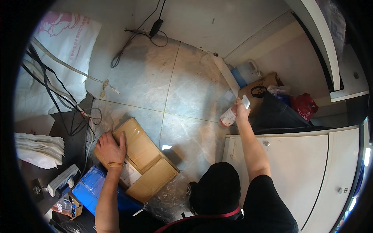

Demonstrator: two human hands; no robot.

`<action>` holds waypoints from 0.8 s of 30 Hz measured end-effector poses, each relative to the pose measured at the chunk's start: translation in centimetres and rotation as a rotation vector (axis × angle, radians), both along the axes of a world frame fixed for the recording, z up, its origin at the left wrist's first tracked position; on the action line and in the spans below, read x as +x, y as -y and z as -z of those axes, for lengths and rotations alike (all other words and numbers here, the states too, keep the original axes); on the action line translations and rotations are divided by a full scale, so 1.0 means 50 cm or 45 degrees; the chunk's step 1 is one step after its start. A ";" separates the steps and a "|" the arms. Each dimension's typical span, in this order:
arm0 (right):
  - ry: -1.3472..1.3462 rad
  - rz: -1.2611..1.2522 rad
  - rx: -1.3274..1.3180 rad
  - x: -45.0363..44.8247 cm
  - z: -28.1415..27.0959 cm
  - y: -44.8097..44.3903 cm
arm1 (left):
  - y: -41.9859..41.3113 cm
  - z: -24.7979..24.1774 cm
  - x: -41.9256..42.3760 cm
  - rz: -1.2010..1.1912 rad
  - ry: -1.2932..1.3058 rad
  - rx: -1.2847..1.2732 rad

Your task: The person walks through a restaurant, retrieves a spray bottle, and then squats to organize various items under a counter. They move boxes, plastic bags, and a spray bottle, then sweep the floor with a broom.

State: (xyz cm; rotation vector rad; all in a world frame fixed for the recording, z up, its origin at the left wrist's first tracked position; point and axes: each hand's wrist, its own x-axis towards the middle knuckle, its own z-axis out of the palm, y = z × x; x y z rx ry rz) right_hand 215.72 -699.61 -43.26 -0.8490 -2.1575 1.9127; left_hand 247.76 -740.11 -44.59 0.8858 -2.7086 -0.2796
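My left hand (pixel 111 148) rests with spread fingers on the top flap edge of an open cardboard box (pixel 137 137) at the lower left; a white paper with writing shows inside the box. On the right, my right hand (pixel 242 110) is closed around the neck of a spray bottle (pixel 228 117) with a white head, a white label and reddish contents. The bottle is tilted above the tiled floor (pixel 186 125), beside the corner of a white cabinet (pixel 294 145).
Under the box lies a blue wrapped package (pixel 90 185), with clear plastic wrap (pixel 169 201) nearby. Cables (pixel 72 110) hang at left by a stack of white bags (pixel 39 148). A plastic jug (pixel 247 72), a brown paper bag (pixel 253 90) and a red bag (pixel 304 106) sit in the right recess.
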 end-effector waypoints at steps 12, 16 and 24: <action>0.153 -0.411 0.206 0.218 0.124 0.000 | 0.000 0.000 -0.001 0.012 0.040 -0.039; 0.024 -0.417 0.214 0.204 0.101 0.040 | -0.004 -0.015 -0.001 -0.011 0.096 -0.036; -0.114 -0.443 0.368 0.108 0.184 -0.004 | -0.004 0.000 -0.005 -0.001 0.061 -0.080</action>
